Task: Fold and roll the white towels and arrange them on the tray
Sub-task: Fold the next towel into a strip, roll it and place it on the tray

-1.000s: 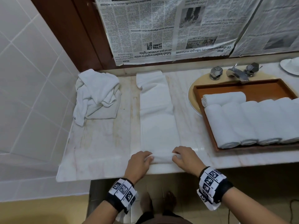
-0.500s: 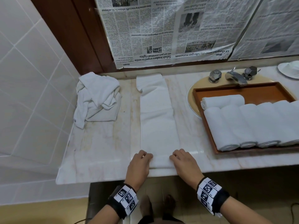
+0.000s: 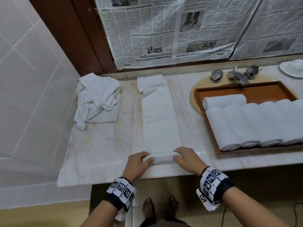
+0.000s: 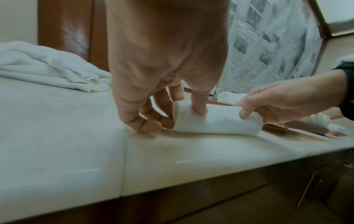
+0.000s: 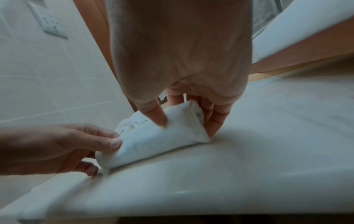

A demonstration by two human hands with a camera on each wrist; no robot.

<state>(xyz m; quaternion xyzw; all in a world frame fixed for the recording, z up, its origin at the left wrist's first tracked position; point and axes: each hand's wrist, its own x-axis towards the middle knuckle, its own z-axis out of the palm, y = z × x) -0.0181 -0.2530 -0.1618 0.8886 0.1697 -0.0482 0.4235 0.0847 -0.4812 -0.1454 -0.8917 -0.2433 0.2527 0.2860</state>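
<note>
A long folded white towel [image 3: 159, 115] lies lengthwise on the marble counter, its near end turned into a small roll [image 3: 161, 158]. My left hand [image 3: 139, 163] grips the roll's left end [image 4: 191, 118], thumb on top and fingers curled beside it. My right hand [image 3: 185, 158] grips the right end [image 5: 184, 121] the same way. A wooden tray [image 3: 213, 133] at the right holds several rolled white towels [image 3: 229, 128] in a row, with one more roll [image 3: 224, 100] lying across behind them.
A crumpled pile of white towels [image 3: 98, 99] sits at the back left by the tiled wall. The tray rests over the sink, under the tap [image 3: 236, 76]. A white dish [image 3: 293, 68] stands far right. The counter's front edge [image 3: 147, 177] runs just below my hands.
The towel's near end lay flat under my fingers half a second ago; now it is curled over into a small roll held in both hands, slightly farther from the counter's edge.
</note>
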